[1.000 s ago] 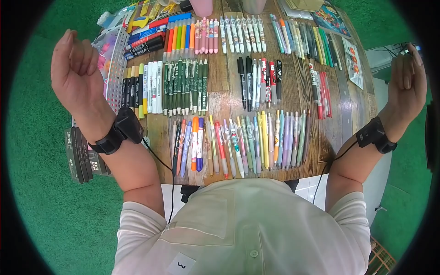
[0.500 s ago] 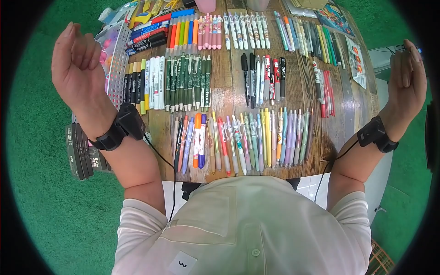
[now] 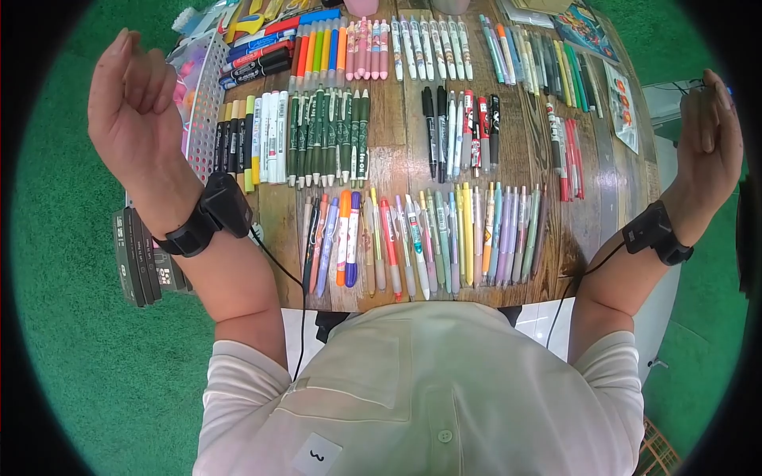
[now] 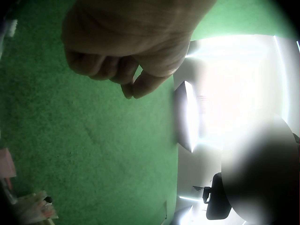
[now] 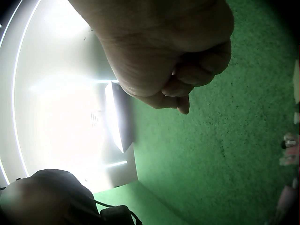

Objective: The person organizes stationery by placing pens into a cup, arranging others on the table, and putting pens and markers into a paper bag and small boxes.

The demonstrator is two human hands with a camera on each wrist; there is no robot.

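Both hands are raised on either side of the table, fingers loosely bent and holding nothing. The left hand (image 3: 139, 119) is beside the white basket (image 3: 208, 119); the right hand (image 3: 706, 151) is beyond the table's right edge. Rows of pens lie between them: dark green pens (image 3: 323, 139), white patterned pens (image 3: 432, 49), black and red pens (image 3: 476, 131), and a front row with an orange marker (image 3: 344, 238) and yellow pens (image 3: 468, 238). In the wrist views, the left hand (image 4: 126, 42) and right hand (image 5: 168, 56) have thumb and forefinger tips close together.
Black boxes (image 3: 135, 258) stand left of the wooden table (image 3: 393, 170). Pink cup (image 3: 361, 6) is at the back. A sticker sheet (image 3: 621, 107) and picture booklet (image 3: 585, 32) lie at the right. Thin cables run from both wrist cameras.
In the head view, the table and its pens have shifted slightly up and to the right. Both hands keep nearly the same pose and hold nothing throughout.
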